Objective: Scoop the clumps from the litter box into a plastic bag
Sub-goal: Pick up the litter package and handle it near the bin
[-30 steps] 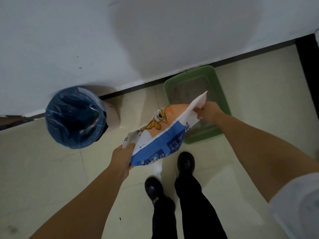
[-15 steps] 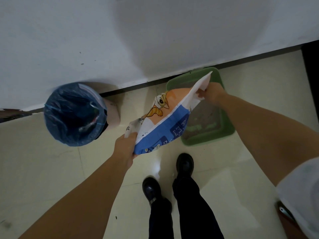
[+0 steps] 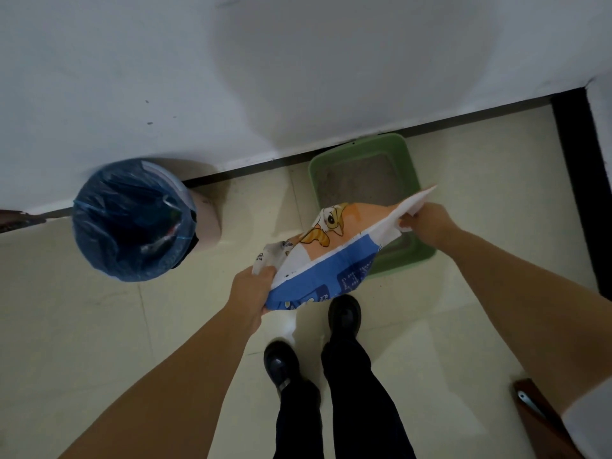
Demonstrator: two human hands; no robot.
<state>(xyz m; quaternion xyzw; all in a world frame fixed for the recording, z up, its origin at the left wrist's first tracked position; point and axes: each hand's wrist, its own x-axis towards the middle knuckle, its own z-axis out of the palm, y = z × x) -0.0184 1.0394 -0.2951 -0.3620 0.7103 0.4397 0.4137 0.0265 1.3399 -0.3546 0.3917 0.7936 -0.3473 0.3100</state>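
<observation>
A green litter box point(image 3: 410, 160) with grey litter sits on the floor against the white wall. Above its near half I hold a printed bag point(image 3: 334, 256), orange, white and blue with a cartoon animal, stretched between both hands. My left hand point(image 3: 253, 291) grips the bag's lower left end. My right hand point(image 3: 427, 223) pinches its white upper right corner over the box. The bag hides the box's front left part. No scoop is visible.
A bin lined with a blue plastic bag point(image 3: 132, 220) stands by the wall to the left. My black shoes point(image 3: 344, 314) and dark trousers are just before the box. A brown object point(image 3: 543, 419) lies at the lower right. The floor is pale tile.
My right hand has lowered the bag's corner toward me, uncovering the far part of the litter box. My left hand has kept its grip with little movement.
</observation>
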